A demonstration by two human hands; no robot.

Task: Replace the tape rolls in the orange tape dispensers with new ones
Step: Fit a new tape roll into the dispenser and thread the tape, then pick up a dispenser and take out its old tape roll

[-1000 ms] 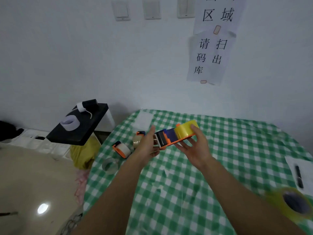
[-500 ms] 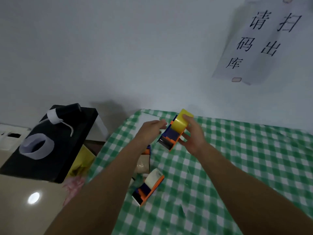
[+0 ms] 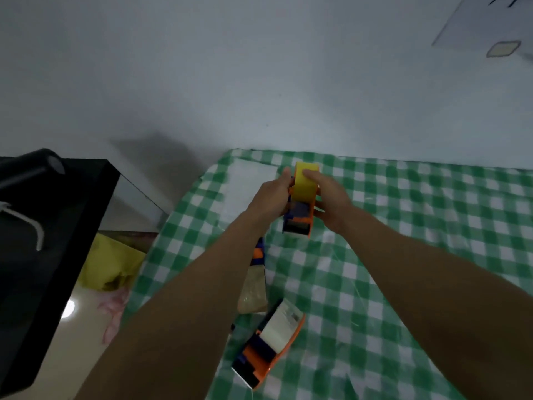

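Near, white-roll dispenser [image 3: 268, 345] is lying on the checked bench [image 3: 403, 255], its label too blurred to read. Farther, left hand [image 3: 271, 197] and right hand [image 3: 328, 200] are gripping yellow-roll dispenser [image 3: 300, 217] above the bench. Wall paper [image 3: 490, 24] writing is sitting cropped, unreadable.

Yellow tape roll [image 3: 305, 183], orange dispenser [image 3: 300, 217] (green-and-white checked tablecloth [image 3: 403, 255]).

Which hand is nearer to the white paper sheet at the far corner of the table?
Left. The left hand is right beside the white paper sheet, at its right edge. The right hand is farther right, on the other side of the held orange tape dispenser.
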